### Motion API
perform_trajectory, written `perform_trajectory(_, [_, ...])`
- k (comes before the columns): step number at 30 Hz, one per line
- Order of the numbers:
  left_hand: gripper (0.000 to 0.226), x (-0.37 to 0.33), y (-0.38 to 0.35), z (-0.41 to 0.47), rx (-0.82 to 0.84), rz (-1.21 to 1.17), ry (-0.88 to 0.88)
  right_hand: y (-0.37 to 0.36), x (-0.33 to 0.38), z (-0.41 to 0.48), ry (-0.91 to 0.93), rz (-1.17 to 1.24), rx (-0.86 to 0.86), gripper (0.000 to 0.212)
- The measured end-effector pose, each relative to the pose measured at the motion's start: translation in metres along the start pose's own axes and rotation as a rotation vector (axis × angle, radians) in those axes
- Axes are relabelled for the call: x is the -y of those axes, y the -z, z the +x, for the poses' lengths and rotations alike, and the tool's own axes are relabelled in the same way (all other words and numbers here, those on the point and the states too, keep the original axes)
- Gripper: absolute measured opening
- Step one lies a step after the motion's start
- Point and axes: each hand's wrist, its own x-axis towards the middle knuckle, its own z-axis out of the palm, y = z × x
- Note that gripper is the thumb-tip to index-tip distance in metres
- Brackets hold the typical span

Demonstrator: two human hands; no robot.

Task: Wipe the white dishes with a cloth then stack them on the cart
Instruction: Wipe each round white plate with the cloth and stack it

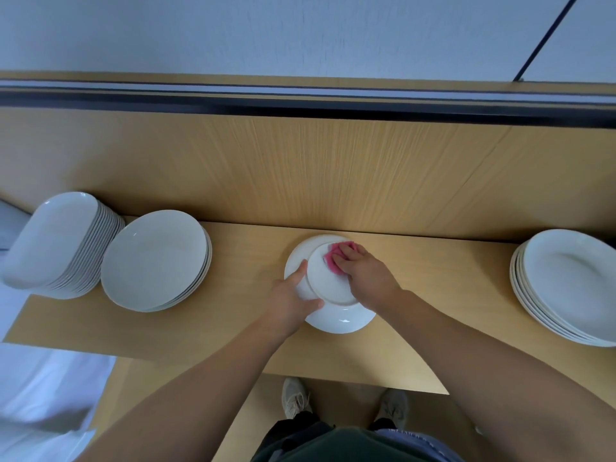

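— Plate position?
— Upturned white plate (330, 285) at mid-counter (433, 295), foot ring up, apparently so its underside can be wiped.
— Grips?
— Left hand (293, 301) clasps the near rim, steadying it. Right hand (363, 271) curls over the bunched pink cloth (336, 254), pressing it down.

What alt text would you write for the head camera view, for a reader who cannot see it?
Seen from above, a person's right hand holds a pink cloth against a white plate that the left hand grips by its rim, over a wooden table. An oval-dish stack and a round-plate stack stand at the left, a third stack at the right.
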Motion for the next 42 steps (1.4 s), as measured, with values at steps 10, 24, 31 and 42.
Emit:
perform_trajectory(10, [0.091,-0.009,0.006,-0.002,-0.021,-0.061,-0.004,0.0,-0.026,-0.045,0.338,-0.013,0.007,0.055])
perform_trajectory(24, [0.065,-0.048,0.0,-0.036,-0.197,-0.19,-0.115,0.058,-0.031,-0.081,0.016,0.438,-0.205,0.046])
perform_trajectory(31, [0.05,-0.09,0.0,-0.051,-0.221,-0.214,-0.194,0.083,-0.038,-0.089,0.066,0.513,-0.267,0.045])
perform_trajectory(42, [0.031,-0.127,-0.015,-0.057,-0.198,-0.229,-0.147,0.108,-0.052,-0.102,0.092,0.57,-0.283,0.041])
